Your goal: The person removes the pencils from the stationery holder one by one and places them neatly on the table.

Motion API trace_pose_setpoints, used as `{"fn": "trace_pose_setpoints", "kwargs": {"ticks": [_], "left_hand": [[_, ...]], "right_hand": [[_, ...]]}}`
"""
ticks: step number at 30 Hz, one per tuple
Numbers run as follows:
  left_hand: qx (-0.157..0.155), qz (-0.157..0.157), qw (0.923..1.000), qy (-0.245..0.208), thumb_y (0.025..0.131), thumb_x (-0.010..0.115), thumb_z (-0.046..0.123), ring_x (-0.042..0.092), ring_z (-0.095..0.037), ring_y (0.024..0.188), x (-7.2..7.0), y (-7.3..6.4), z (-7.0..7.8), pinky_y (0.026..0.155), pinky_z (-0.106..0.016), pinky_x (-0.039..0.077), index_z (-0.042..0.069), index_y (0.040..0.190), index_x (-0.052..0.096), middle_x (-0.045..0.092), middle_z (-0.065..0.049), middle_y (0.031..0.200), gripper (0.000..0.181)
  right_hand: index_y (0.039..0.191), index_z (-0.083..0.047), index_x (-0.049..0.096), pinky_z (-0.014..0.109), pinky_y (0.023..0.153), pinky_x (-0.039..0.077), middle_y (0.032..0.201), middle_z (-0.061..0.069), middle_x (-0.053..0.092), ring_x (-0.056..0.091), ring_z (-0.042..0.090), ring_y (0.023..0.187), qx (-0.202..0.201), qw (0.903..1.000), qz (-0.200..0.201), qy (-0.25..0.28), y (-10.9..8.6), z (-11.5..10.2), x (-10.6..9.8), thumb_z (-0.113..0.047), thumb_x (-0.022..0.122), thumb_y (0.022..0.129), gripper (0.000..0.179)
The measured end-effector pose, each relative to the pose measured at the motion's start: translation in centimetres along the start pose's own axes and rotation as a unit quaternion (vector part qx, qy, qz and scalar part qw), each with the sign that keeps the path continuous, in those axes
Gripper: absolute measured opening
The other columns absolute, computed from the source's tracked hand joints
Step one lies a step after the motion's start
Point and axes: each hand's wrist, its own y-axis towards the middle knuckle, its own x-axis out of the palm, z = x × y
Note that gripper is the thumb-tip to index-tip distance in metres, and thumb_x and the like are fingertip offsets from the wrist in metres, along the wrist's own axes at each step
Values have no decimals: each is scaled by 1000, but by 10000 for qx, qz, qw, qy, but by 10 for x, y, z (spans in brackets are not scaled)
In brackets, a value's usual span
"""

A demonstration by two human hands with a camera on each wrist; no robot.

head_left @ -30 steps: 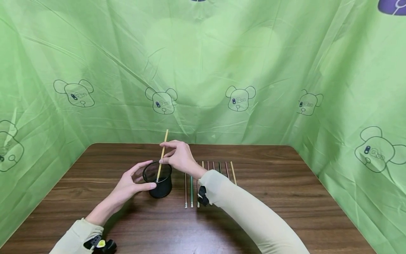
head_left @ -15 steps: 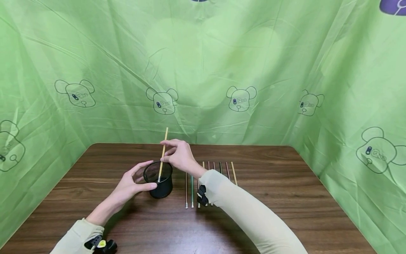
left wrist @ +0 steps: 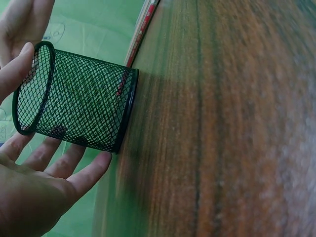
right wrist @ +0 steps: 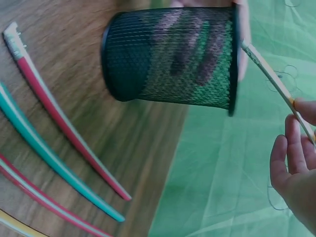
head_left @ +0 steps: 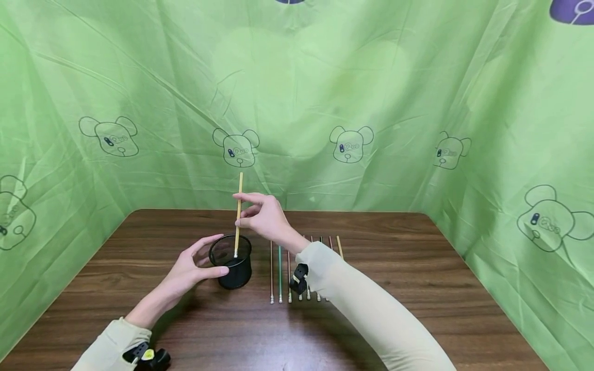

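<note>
A black mesh pen holder (head_left: 235,276) stands upright on the table. My left hand (head_left: 190,268) holds it from the left, thumb at the near side and fingers round the far side; the left wrist view shows the thumb by the rim (left wrist: 50,89). My right hand (head_left: 268,215) pinches a yellow pencil (head_left: 237,239) between thumb and fingers. The pencil is nearly upright, its eraser end down. In the right wrist view that end (right wrist: 253,52) is just above the holder's rim.
Right of the holder, several pencils lie side by side, among them a green pencil (head_left: 280,273) and a red pencil (right wrist: 74,131). My right forearm hides part of the row. A green curtain (head_left: 297,103) hangs behind the wooden table (head_left: 223,335).
My right hand has risen with the yellow pencil, which now stands higher over the holder and a little straighter. The left hand and the holder have not visibly moved.
</note>
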Motion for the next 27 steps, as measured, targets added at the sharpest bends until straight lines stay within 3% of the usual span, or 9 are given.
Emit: {"fn": "trace_pose_setpoints", "kwargs": {"ticks": [3,9,12,16,22,27], "left_hand": [[-3,7,10000,28,87,87,10,54,-45,135,0,0,-1,93,-31,52,14,156,49,59,-21,147,79],[10,2,10000,42,88,87,10,55,-45,134,1,-1,0,93,-31,52,14,156,49,59,-21,147,78],[13,12,10000,65,87,87,11,55,-44,134,1,-1,1,93,-30,52,14,156,49,59,-21,147,79],[21,-4,10000,66,88,87,10,54,-43,134,2,-2,0,93,-31,52,14,156,48,59,-20,147,79],[46,17,10000,60,88,87,10,55,-43,134,1,-3,0,92,-31,53,15,157,49,59,-21,147,79],[9,-20,10000,47,88,87,11,54,-41,135,1,-2,1,92,-30,53,15,158,47,56,-21,149,80]], "right_hand": [[135,-18,74,26,66,55,129,-2,69,74,13,89,3,9998,-25,180,-1,-6,-6,7,87,81,61],[138,-19,72,27,67,55,114,1,74,75,15,88,92,9995,-204,223,-7,-12,-22,6,87,81,64],[140,-18,71,28,70,57,123,1,71,75,16,89,190,9993,-301,126,-12,-13,-32,5,87,82,64],[140,-17,71,29,76,59,136,-1,66,75,16,93,424,9980,-468,67,-23,-9,-45,7,85,83,63],[142,-17,70,29,75,57,119,2,76,75,17,93,650,9955,-673,-136,-40,1,-64,6,84,84,63],[141,-18,70,32,81,59,129,-2,73,75,17,94,764,9945,-687,-209,-54,17,-78,6,85,83,65]]}}
